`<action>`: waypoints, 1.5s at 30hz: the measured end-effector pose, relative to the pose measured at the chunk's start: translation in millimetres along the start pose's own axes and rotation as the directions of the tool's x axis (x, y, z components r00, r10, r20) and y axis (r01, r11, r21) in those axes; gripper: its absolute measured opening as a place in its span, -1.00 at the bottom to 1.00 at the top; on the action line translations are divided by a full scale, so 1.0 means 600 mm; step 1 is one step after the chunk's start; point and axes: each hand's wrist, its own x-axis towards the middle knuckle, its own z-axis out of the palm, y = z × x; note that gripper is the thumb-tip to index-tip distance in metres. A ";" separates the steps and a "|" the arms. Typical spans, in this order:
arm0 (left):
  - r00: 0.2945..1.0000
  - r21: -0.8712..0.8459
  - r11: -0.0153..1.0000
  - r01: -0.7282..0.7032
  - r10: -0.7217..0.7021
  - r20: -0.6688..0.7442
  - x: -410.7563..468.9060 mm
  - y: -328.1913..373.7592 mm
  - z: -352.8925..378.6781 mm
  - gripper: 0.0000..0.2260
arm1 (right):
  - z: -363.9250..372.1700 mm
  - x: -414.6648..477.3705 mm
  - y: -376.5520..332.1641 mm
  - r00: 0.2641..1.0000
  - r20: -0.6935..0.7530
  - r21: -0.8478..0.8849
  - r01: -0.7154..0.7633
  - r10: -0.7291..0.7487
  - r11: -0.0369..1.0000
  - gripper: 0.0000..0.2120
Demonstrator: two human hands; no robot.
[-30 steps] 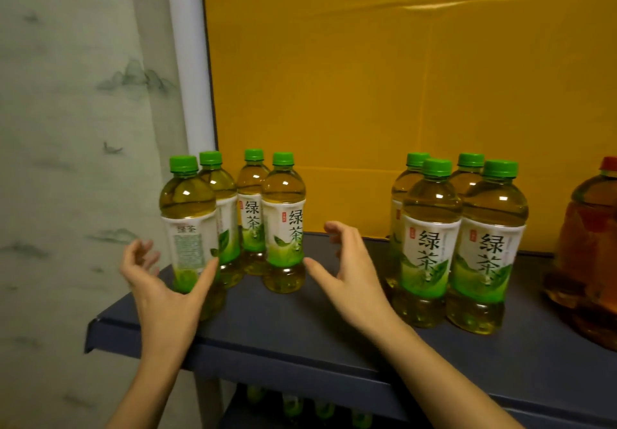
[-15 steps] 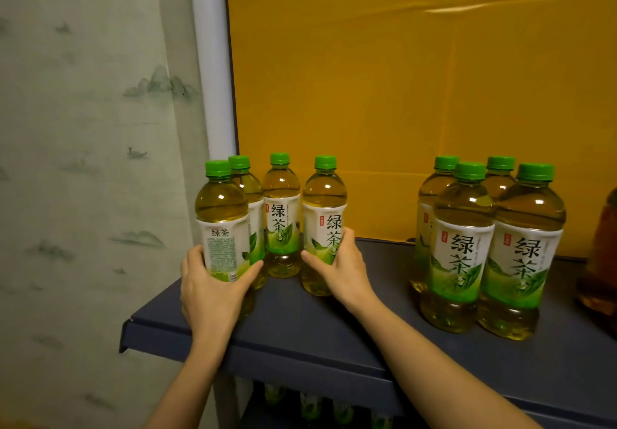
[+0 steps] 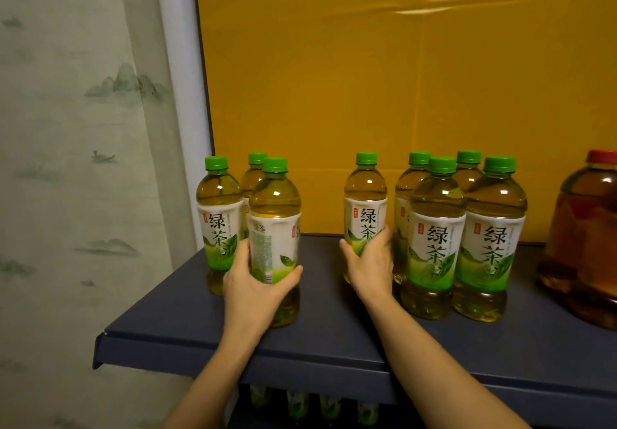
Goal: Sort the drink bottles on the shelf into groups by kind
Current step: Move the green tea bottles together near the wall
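Observation:
Green tea bottles with green caps stand on a dark blue shelf [image 3: 334, 338]. My left hand [image 3: 257, 281] grips one green tea bottle [image 3: 274, 215] near the shelf's front left, its back label facing me. Two more green tea bottles [image 3: 218, 215] stand just behind it. My right hand [image 3: 369, 261] is wrapped around another green tea bottle [image 3: 365, 208], which stands right beside a cluster of several green tea bottles [image 3: 467, 228] at the middle right.
A large amber bottle with a red cap [image 3: 587, 235] stands at the far right. A yellow panel [image 3: 400, 78] backs the shelf. A patterned curtain [image 3: 66, 161] hangs at the left. More green tea bottles [image 3: 314, 407] show on the shelf below.
My right hand has slid its green tea bottle rightward, up against the right cluster. My left hand has shifted its bottle a little to the right and forward. The view has also moved closer.

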 end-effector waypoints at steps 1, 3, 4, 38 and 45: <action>0.999 -0.032 0.999 0.012 -0.011 0.038 0.005 0.003 0.009 -0.55 | 0.000 0.000 0.000 1.000 -0.006 0.004 -0.011 0.011 1.000 -0.32; 0.993 -0.093 0.994 0.056 -0.045 0.111 0.017 0.004 0.027 -0.57 | 0.001 -0.002 0.001 1.000 -0.018 0.017 -0.021 0.022 1.000 -0.30; 0.988 -0.125 0.989 0.081 -0.063 0.143 0.023 0.004 0.037 -0.58 | 0.001 -0.002 0.001 1.000 -0.022 0.023 -0.018 0.018 1.000 -0.28; 0.907 -0.022 0.986 0.168 -0.146 0.396 0.111 -0.053 0.124 -0.29 | 0.008 -0.001 0.000 0.999 -0.031 0.071 0.022 -0.020 0.997 -0.17; 0.951 0.170 0.978 -0.119 0.063 0.303 0.077 -0.035 0.084 -0.27 | -0.011 -0.018 -0.002 0.998 0.033 0.149 0.044 -0.049 0.988 -0.23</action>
